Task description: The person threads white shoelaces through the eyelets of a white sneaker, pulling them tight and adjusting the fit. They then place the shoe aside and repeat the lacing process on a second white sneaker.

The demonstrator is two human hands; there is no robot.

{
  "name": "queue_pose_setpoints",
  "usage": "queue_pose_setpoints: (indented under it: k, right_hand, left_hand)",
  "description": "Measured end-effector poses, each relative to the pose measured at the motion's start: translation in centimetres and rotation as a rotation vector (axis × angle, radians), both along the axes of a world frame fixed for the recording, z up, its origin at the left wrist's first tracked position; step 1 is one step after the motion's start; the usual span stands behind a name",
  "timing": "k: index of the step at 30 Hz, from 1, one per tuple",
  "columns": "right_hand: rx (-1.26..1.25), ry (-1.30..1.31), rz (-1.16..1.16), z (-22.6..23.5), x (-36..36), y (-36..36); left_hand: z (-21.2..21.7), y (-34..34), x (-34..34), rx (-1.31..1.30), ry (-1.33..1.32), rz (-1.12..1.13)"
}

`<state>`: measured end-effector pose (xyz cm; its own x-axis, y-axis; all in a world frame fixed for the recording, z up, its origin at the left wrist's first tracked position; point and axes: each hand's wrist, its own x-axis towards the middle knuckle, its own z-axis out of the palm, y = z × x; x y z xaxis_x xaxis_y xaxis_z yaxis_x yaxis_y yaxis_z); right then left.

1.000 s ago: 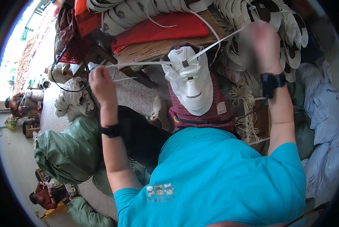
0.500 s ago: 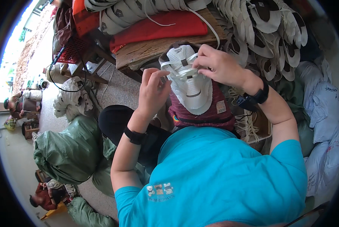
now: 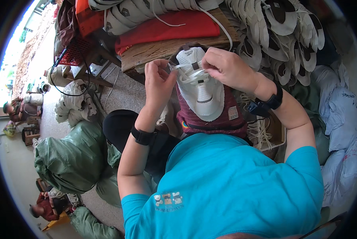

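Note:
A white shoe upper [image 3: 204,104] with a mesh tongue lies toe toward me on a maroon striped cloth [image 3: 230,104] over my lap. White shoelace [image 3: 192,75] crosses its throat in loose strands. At the upper's left edge, my left hand [image 3: 158,79] has thumb and fingers pinched on a strand of the lace. My right hand [image 3: 230,68] is closed at the opposite eyelet edge, its fingertips pinching the lace there; its curled fingers partly hide the grip.
A wooden bench [image 3: 154,53] ahead bears red cloth [image 3: 170,30] and a row of white uppers [image 3: 142,14]. More uppers [image 3: 282,40] hang at the right. A box of laces [image 3: 262,133] sits by my right side, green sacks [image 3: 71,155] at my left. Other people sit far left.
My left hand has moved up and its fingers have curled in at the upper's left edge. My right hand has shifted slightly, still pinched. The lace strands lie differently across the tongue.

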<state>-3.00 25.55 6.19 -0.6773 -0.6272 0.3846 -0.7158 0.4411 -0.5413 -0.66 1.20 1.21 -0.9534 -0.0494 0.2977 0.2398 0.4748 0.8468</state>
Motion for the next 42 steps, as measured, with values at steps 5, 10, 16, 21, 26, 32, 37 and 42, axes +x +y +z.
queue_pose_setpoints:
  k: [5,10,16,21,26,32,37,42]
  right_hand:
    - [0.09,0.236,-0.113,-0.5,0.0,-0.7]
    - [0.047,0.002,-0.187,-1.0,0.3,-1.2]
    - [-0.108,-0.808,-0.122,0.7,0.4,0.2]
    - [0.051,-0.023,-0.213,-0.1,0.8,-0.1]
    - [0.14,0.636,-0.12,-2.2,-0.5,-0.1]
    - [0.088,0.438,-0.075,-3.6,-0.9,0.5]
    - [-0.06,0.169,-0.226,-2.3,-0.2,0.8]
    - [-0.016,0.016,-0.201,-0.8,-0.5,0.4]
  left_hand:
    - [-1.4,-0.4,-0.2,0.024,-0.05,0.033]
    - [-1.6,-0.8,0.0,0.022,-0.042,-0.054]
    - [0.4,0.4,0.5,0.578,-0.247,-0.137]
    - [0.5,0.5,0.2,0.2,-0.021,-0.107]
    - [1.8,-0.3,-0.2,1.02,-0.467,-0.101]
    - [1.9,-4.4,-1.5,1.183,-0.46,-0.05]
    - [0.7,-5.0,-2.3,1.194,-0.348,-0.003]
    - [-0.5,-2.8,-1.2,0.923,-0.258,-0.013]
